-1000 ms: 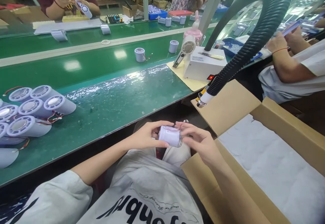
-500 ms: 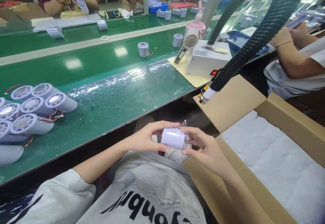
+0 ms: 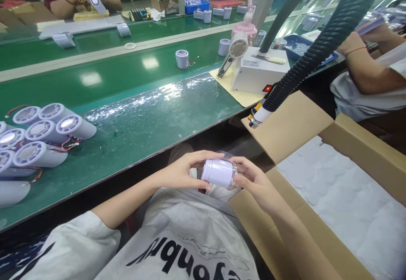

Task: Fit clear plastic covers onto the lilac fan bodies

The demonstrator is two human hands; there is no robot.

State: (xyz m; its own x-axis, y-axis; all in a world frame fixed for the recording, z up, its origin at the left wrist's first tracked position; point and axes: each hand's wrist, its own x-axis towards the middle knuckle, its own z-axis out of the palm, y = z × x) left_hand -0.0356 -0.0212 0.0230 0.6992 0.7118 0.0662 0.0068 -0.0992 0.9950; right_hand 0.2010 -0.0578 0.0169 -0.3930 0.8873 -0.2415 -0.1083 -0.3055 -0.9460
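Between my two hands, above my lap, is a pale lilac cylindrical housing [image 3: 218, 172] lying on its side, with a clear part around its right end. My left hand [image 3: 187, 171] grips the left end, thumb below and fingers along the top. At the right end my right hand [image 3: 249, 173] has its thumb and fingers closed around the clear part. Several similar cylinders with slotted round ends, such as a lilac fan housing [image 3: 39, 155], lie on the green bench at the left, with thin red and white wires among them.
An open cardboard box [image 3: 300, 212] lined with white sheeting [image 3: 342, 204] stands at my right. A black flexible hose [image 3: 304, 64] hangs over it beside a white switch box [image 3: 261, 75]. One wired cylinder [image 3: 182, 59] stands on the green conveyor [image 3: 120, 66]. Co-workers sit across and at right.
My right fingers have shifted around the clear end, and the wire plug above the housing no longer shows. The cylinder on the conveyor has moved slightly right and away.
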